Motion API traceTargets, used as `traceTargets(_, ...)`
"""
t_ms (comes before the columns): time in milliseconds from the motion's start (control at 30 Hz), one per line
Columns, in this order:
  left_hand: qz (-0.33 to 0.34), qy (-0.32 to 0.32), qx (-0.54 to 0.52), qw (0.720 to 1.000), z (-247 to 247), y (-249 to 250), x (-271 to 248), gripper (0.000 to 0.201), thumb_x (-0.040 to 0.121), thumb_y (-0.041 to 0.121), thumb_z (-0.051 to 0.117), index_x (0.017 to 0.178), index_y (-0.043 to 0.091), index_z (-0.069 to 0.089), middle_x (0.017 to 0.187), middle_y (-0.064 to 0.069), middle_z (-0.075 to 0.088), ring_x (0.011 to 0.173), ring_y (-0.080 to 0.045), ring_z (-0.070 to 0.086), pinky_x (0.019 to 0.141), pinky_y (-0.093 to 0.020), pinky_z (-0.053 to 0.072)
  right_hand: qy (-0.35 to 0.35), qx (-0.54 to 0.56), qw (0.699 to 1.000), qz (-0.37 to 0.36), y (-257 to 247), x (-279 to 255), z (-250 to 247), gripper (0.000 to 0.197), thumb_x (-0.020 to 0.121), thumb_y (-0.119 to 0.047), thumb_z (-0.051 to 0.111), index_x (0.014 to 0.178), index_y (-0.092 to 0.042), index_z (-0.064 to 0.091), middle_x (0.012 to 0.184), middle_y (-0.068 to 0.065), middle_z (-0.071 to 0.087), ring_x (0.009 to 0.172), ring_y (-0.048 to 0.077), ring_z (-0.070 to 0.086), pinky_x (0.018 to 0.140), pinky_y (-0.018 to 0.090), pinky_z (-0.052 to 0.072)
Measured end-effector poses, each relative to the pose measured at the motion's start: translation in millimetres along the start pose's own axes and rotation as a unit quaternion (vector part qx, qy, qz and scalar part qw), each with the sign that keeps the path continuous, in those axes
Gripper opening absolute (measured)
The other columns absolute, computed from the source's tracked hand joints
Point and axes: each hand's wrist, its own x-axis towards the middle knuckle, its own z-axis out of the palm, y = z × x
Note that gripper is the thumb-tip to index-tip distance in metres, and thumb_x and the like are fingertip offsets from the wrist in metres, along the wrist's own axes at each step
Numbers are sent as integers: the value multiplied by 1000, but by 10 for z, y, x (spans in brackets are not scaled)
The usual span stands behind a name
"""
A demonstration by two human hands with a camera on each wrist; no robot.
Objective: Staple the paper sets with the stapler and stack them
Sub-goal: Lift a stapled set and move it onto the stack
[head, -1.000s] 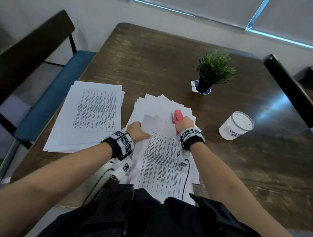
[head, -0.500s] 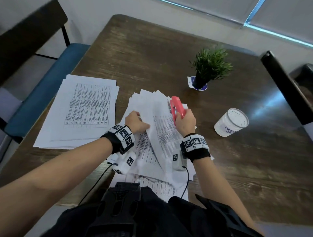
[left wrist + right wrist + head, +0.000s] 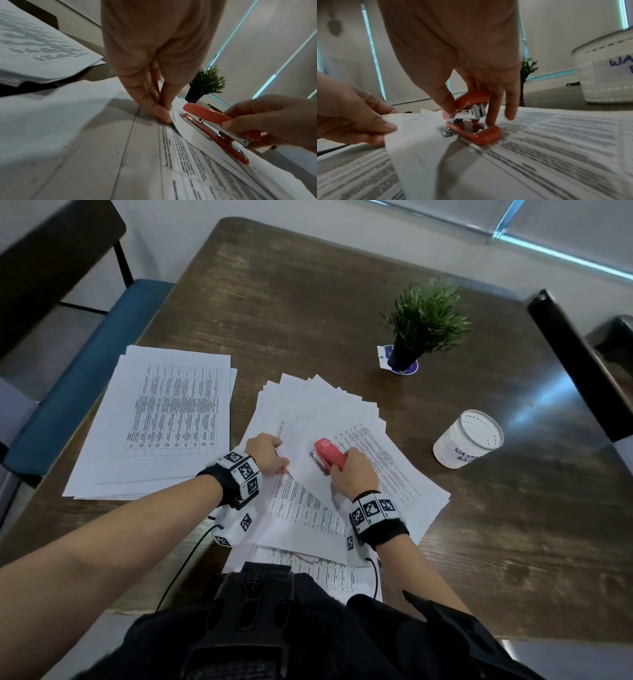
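The right hand [image 3: 354,474] gripped the red stapler [image 3: 328,456], which sat on the fanned papers [image 3: 346,419] mid-tabletop [image 3: 308,302]. The left hand [image 3: 265,454] pinched a paper set [image 3: 412,129] by its corner just left of the stapler. A neater stack [image 3: 164,419] lay further left.

On the desk [image 3: 308,302], the right hand [image 3: 352,474] grips a red stapler [image 3: 328,457] over fanned papers [image 3: 325,405]; the left hand [image 3: 267,455] pinches a lifted sheet [image 3: 305,477] just left of it.
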Motion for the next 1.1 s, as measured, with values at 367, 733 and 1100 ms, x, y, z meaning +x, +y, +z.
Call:
traceTargets(367,44,-107,211,971,27,-136,-177,38,77,30,78,107,9,67,102,-3,69,100,-20,63,87,-30,50,-150,-75,986,-14,-60,-103,61,44,99,-35,49,129,-4,42,123,16,56,107,31,59,87,38,50)
traceTargets(733,131,30,252,958,157,-253,-93,43,89,49,61,119,19,67,124,-2,46,114,-23,45,94,-41,46,-56,-161,979,-107,-297,49,279,40,99,-33,49,134,-18,39,123,13,46,105,32,55,81,41,48)
traceTargets(1100,144,8,239,960,204,-334,55,30,86,44,63,99,18,73,123,-5,45,105,-24,50,92,-41,48,-38,-145,981,-122,-311,90,403,33,100,-39,43,122,-14,42,114,9,61,94,33,63,72,39,49)
